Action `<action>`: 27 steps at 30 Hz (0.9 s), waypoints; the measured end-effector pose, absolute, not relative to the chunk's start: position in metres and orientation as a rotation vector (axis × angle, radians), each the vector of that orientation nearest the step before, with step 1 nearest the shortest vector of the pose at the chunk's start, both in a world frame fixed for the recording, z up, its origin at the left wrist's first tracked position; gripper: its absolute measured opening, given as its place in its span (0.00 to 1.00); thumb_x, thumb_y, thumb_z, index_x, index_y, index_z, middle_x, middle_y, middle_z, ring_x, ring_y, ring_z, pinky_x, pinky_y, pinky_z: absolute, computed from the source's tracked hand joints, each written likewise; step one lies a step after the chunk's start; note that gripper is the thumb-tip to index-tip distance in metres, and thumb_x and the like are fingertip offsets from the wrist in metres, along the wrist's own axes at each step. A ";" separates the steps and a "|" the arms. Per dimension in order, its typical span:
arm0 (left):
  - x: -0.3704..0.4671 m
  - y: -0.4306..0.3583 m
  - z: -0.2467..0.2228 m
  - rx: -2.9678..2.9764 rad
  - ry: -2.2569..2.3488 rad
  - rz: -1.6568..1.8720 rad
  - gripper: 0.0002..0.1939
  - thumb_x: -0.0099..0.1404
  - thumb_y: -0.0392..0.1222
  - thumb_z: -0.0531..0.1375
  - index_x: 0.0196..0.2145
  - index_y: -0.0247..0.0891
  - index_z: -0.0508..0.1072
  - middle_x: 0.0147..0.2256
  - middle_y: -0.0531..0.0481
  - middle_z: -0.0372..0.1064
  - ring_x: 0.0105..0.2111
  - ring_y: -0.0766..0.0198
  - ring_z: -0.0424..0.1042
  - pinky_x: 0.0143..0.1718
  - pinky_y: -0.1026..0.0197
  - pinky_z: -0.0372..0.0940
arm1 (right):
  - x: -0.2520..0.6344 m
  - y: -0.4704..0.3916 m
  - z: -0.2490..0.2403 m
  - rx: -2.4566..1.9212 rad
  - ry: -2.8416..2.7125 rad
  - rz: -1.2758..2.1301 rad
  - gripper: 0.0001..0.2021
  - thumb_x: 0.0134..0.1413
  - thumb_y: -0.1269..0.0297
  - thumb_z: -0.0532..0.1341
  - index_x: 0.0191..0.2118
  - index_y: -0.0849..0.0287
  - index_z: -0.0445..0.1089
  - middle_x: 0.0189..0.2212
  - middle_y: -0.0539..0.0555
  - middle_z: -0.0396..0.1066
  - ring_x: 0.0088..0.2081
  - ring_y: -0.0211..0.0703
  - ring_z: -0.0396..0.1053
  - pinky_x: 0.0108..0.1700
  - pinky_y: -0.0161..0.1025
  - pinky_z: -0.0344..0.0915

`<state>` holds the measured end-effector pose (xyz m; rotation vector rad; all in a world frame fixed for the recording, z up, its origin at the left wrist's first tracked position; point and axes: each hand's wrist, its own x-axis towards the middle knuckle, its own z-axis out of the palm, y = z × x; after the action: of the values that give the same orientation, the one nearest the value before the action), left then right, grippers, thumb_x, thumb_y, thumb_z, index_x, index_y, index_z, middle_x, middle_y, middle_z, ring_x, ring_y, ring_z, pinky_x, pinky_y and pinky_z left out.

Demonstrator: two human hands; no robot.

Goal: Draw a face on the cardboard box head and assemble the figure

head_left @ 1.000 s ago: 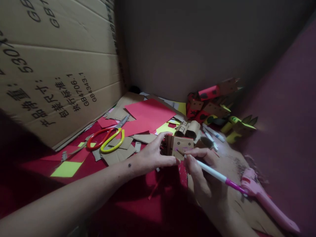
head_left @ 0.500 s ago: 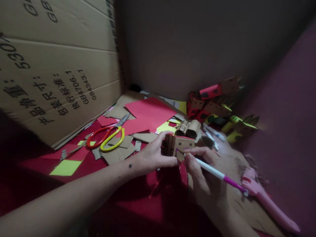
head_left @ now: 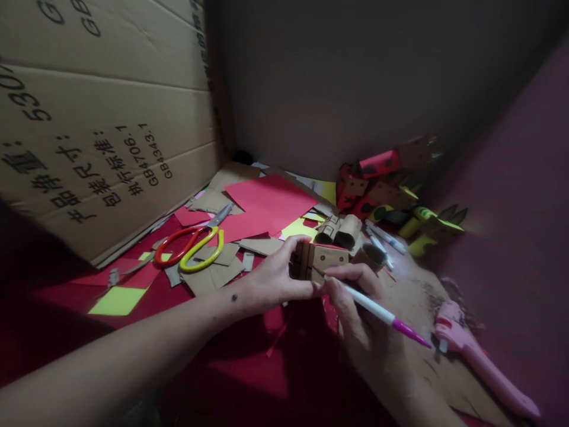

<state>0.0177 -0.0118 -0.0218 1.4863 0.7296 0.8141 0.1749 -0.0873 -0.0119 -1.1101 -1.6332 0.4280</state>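
Observation:
Between the thumb and fingers of my left hand (head_left: 275, 276) is a small cardboard piece (head_left: 331, 256) with two drawn dots and a red edge along its top. My right hand (head_left: 362, 308) is closed around a white marker (head_left: 368, 303) with a purple end. The marker's tip is at the cardboard's lower left face, partly hidden by my fingers. Just behind the piece stand cardboard tubes (head_left: 349, 230). To the left, scissors (head_left: 195, 246) with one red and one yellow handle lie on paper and cardboard scraps.
A large printed cardboard box (head_left: 111, 130) stands at the left. Red paper (head_left: 275, 201) lies at the back. Painted cardboard figures (head_left: 382, 184) are piled at the right rear, with more markers (head_left: 384, 240) nearby. A pink glue gun (head_left: 471, 347) rests at the right.
My right hand and the marker have shifted slightly left across the cardboard piece, and the marker's purple end has moved away from the glue gun. My left hand keeps its hold.

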 end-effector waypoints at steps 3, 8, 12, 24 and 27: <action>0.018 -0.013 -0.019 1.454 0.705 0.810 0.37 0.50 0.38 0.69 0.55 0.41 0.57 0.43 0.47 0.69 0.43 0.53 0.70 0.42 0.52 0.65 | 0.177 -0.087 -0.009 -1.071 -1.585 0.501 0.03 0.65 0.65 0.57 0.42 0.51 0.68 0.28 0.44 0.71 0.27 0.31 0.70 0.29 0.27 0.67; 0.018 -0.015 -0.015 1.434 0.690 0.784 0.35 0.52 0.40 0.69 0.53 0.42 0.57 0.38 0.50 0.68 0.40 0.56 0.70 0.38 0.55 0.64 | 0.181 -0.088 -0.010 -1.093 -1.488 0.541 0.04 0.65 0.63 0.57 0.39 0.51 0.69 0.26 0.44 0.68 0.26 0.30 0.68 0.28 0.26 0.65; 0.019 -0.015 -0.015 1.434 0.690 0.777 0.34 0.52 0.39 0.69 0.53 0.42 0.58 0.39 0.49 0.69 0.41 0.55 0.70 0.38 0.55 0.64 | 0.181 -0.089 -0.011 -1.116 -1.530 0.453 0.04 0.65 0.65 0.56 0.38 0.53 0.68 0.24 0.44 0.64 0.24 0.31 0.64 0.26 0.28 0.63; 0.019 -0.014 -0.020 1.450 0.686 0.789 0.36 0.51 0.40 0.69 0.54 0.42 0.58 0.41 0.47 0.70 0.42 0.53 0.70 0.38 0.55 0.64 | 0.177 -0.092 -0.010 -1.187 -1.551 0.471 0.05 0.65 0.62 0.56 0.37 0.54 0.67 0.23 0.45 0.63 0.22 0.33 0.61 0.23 0.31 0.58; 0.018 -0.013 -0.020 1.449 0.667 0.793 0.35 0.52 0.42 0.70 0.53 0.42 0.58 0.41 0.47 0.69 0.42 0.54 0.70 0.40 0.55 0.64 | 0.176 -0.090 -0.010 -1.142 -1.515 0.561 0.05 0.63 0.62 0.59 0.36 0.55 0.69 0.26 0.46 0.65 0.25 0.34 0.64 0.26 0.31 0.60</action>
<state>0.0181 -0.0134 -0.0196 1.4490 0.6669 0.7932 0.1760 -0.0905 -0.0100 -1.1417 -1.5155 0.5609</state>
